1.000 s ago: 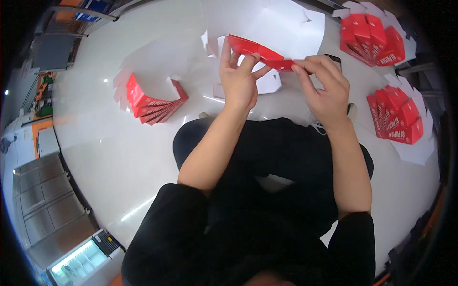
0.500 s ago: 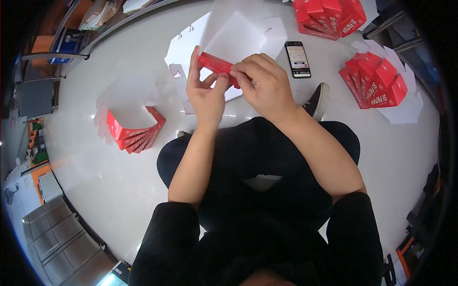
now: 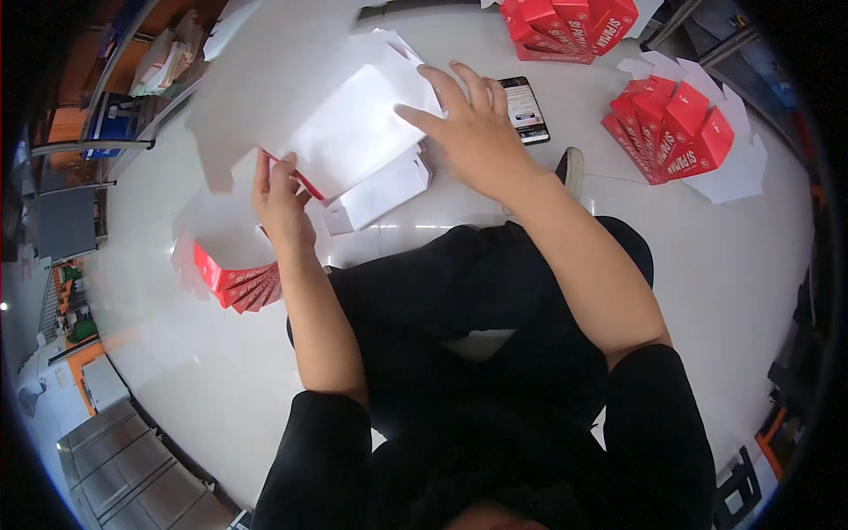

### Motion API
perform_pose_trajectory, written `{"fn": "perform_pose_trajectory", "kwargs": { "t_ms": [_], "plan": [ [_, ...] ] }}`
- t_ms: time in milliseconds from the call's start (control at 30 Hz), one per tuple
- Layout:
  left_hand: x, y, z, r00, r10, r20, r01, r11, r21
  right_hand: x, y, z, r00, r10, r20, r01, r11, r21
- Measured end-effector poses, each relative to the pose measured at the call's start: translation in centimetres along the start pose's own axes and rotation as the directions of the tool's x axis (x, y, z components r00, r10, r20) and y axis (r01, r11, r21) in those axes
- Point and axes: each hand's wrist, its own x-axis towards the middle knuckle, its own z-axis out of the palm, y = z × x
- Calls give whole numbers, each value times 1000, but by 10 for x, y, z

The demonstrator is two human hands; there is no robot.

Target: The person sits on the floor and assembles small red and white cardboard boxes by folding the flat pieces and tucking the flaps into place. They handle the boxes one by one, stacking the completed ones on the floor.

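Observation:
My left hand (image 3: 287,208) pinches the red edge of a cardboard box (image 3: 265,97), white on the side facing me and partly blurred. Its fingers are closed on that edge, left of the middle. My right hand (image 3: 481,132) is raised to the right with fingers spread, near a pile of flat white cardboard blanks (image 3: 384,196) and holding nothing. Just below my left hand, a row of nested red boxes (image 3: 238,281) with white flaps lies on the floor, partly covered by my forearm.
Two more groups of nested red boxes lie on the right: one group (image 3: 570,31) at the far edge, another group (image 3: 671,132) nearer. A phone (image 3: 527,110) with a lit screen is beside my right hand. Metal-legged shelving (image 3: 115,144) stands at the far left.
Both hands were together on the red part of the box. Now my left hand has carried the box left and nearer, while my right hand has let go and opened.

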Motion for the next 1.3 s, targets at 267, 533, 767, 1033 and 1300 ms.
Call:
{"fn": "perform_pose_trajectory", "kwargs": {
  "t_ms": [267,533,767,1033,1300],
  "plan": [
    [1,8,-6,954,-126,271,207,934,-292,6,3,-1,992,-48,114,16,963,269],
    [-22,-18,30,636,486,599,-718,657,229,12,-16,-14,941,10,338,-335,162,928],
    [-35,-29,37,633,631,449,-773,548,319,7,-7,-25,930,12,367,-367,63,928],
    [-35,-14,41,488,738,466,-869,363,336,14,10,-47,881,405,245,-384,311,869],
    [-36,-28,41,585,753,303,-795,457,400,5,-5,-26,869,472,151,-346,360,866]
  ]
}}
